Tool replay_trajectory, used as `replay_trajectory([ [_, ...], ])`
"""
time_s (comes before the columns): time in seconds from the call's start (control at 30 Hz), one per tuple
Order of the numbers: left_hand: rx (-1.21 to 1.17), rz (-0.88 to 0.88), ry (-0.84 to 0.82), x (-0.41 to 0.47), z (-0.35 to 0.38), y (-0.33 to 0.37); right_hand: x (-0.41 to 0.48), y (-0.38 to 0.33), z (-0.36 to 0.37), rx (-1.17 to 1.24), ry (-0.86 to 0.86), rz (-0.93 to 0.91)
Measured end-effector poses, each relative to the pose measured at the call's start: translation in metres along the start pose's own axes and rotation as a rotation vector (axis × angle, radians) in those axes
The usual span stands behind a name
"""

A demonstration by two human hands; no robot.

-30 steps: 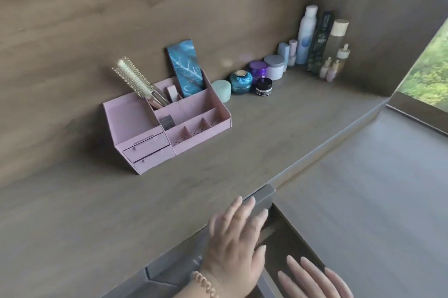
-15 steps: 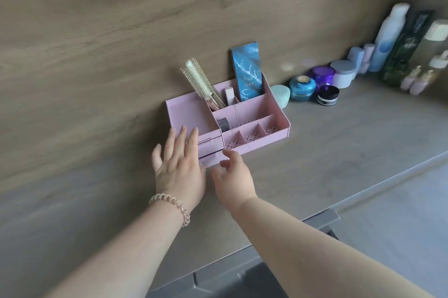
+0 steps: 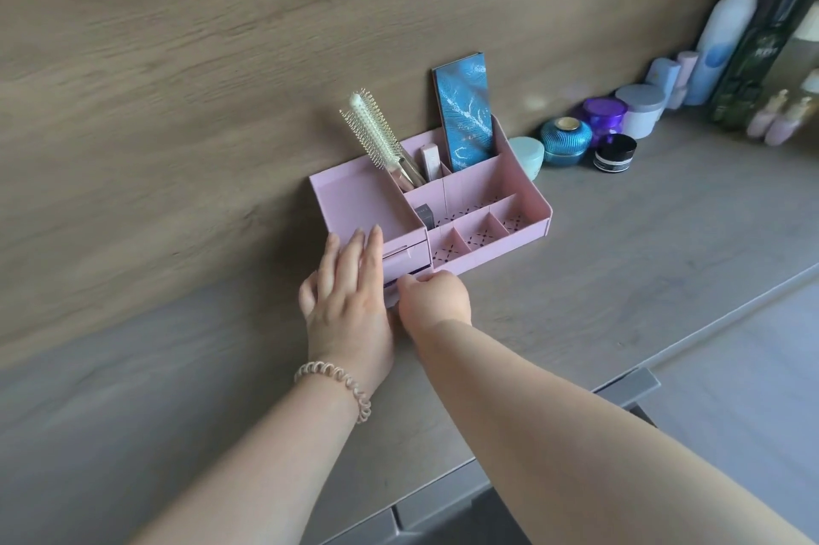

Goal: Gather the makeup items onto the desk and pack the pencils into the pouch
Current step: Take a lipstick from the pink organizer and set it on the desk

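Head view: pink organiser (image 3: 527,207), drawer perhaps ajar.

Your wooden bench (image 3: 576,278) carries a pink organizer (image 3: 527,207) against the far wall, with jars (image 3: 566,141) and bottles (image 3: 727,35) lined up to its right.

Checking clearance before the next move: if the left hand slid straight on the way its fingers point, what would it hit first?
The left hand would meet the pink organizer at once; its fingertips already look to overlap the drawer corner, though depth is unclear.
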State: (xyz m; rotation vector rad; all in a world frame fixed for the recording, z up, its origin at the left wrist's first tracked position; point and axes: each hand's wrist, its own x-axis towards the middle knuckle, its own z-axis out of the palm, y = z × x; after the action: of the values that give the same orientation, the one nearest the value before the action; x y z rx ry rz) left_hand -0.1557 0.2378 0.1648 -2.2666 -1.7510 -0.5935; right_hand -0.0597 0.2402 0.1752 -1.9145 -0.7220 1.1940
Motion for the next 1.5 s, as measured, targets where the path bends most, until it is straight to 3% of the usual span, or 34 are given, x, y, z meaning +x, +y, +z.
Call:
replay_trajectory([
  [0.27, -0.287, 0.129, -0.253, 0.004, -0.021, -0.024, -0.017, 0.024, -0.002, 0.086, 0.022, 0.059],
  [0.67, -0.1, 0.157, -0.175, 0.001, -0.014, -0.019, -0.039, 0.04, -0.014, 0.079, 0.03, 0.062],
  [1.0, -0.097, 0.148, -0.257, 0.002, -0.022, -0.018, -0.064, 0.055, -0.03, 0.139, 0.025, 0.072],
  [1.2, -0.085, 0.14, -0.272, 0.001, -0.023, -0.016, -0.068, 0.064, -0.033, 0.021, 0.092, -0.01],
  [1.3, -0.088, 0.144, -0.216, 0.001, -0.023, -0.016, -0.075, 0.064, -0.043, -0.182, 0.252, -0.139],
  [1.5, -0.144, 0.041, 0.012, -0.018, -0.026, -0.016, -0.055, 0.042, -0.047, -0.623, 0.485, -0.79],
])
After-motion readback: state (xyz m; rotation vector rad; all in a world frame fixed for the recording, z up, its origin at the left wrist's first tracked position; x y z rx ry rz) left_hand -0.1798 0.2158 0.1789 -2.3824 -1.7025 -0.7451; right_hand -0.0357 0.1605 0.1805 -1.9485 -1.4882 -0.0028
